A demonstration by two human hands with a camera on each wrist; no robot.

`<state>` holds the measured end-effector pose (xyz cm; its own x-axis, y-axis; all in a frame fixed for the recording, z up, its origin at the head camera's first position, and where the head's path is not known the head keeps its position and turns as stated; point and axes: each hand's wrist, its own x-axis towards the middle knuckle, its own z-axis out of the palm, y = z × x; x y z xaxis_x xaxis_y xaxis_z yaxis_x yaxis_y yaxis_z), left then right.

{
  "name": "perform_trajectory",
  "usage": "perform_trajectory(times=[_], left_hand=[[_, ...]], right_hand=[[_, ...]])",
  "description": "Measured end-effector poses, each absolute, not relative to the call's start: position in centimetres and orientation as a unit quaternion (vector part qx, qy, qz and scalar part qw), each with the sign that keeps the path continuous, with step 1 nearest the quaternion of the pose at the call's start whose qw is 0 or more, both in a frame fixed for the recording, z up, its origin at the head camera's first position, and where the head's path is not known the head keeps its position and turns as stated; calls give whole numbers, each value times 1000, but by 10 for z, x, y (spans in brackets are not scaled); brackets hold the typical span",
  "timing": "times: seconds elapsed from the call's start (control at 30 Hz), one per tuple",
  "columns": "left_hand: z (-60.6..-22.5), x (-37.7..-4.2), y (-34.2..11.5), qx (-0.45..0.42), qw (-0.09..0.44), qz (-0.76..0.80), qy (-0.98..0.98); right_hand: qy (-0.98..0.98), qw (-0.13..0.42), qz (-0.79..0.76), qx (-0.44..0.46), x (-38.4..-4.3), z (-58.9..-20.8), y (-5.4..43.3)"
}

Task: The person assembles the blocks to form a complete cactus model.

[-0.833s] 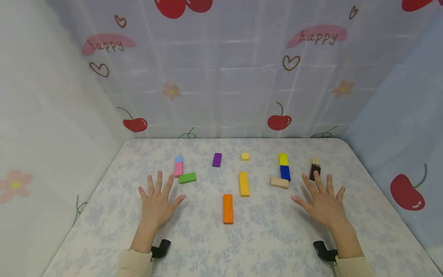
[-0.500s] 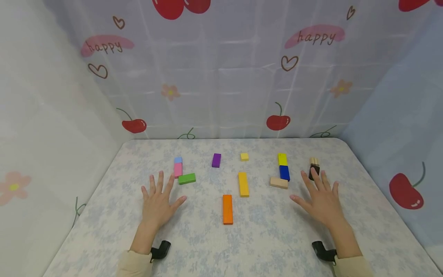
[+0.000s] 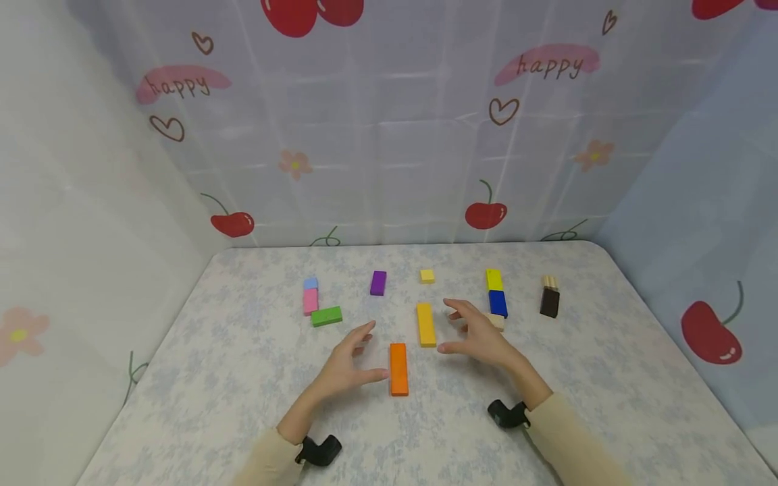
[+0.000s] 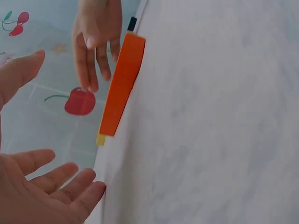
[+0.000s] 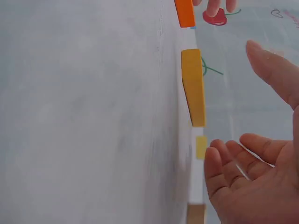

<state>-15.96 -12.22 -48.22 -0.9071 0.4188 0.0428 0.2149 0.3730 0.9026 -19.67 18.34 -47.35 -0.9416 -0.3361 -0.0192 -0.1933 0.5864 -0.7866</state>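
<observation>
My left hand point(image 3: 343, 368) hovers just left of the orange block point(image 3: 398, 369), thumb and fingers spread apart with nothing between them. To the right of the yellow-orange block point(image 3: 426, 325), my right hand point(image 3: 483, 337) is held with its fingers loosely bent and thumb apart, also holding nothing. The right hand partly hides a beige block point(image 3: 496, 322). In the left wrist view the orange block point(image 4: 122, 84) lies beyond the left fingers. The right wrist view has the yellow-orange block point(image 5: 193, 87) near the right thumb and fingers, apart from them.
Farther back lie a green block point(image 3: 327, 316), a pink block point(image 3: 310, 302), a light blue block point(image 3: 310, 283), a purple block point(image 3: 378, 283), a pale yellow block point(image 3: 427, 276), a bright yellow block point(image 3: 494, 279), a blue block point(image 3: 498, 304) and a black block point(image 3: 550, 302). A printed curtain point(image 3: 389, 182) stands behind the table.
Both hands have moved inward from the sides toward the orange and yellow-orange blocks, and turned so the palms face each other. The blocks have stayed in place on the table.
</observation>
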Motion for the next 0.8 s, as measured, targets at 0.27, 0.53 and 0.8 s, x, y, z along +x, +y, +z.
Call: perform_trajectory(times=[0.27,0.53,0.8], left_hand=[[-500,-155,-110,190,157,531,811],[-501,-154,-111,228,142,470,841],[-503,-154,-110,241,129,445,852]], right_hand=[[860,168,-470,-108,-218,-485,172],[863,176,-444,-165,-232,-490,174],[858,176,-447,-182,-235,-488,172]])
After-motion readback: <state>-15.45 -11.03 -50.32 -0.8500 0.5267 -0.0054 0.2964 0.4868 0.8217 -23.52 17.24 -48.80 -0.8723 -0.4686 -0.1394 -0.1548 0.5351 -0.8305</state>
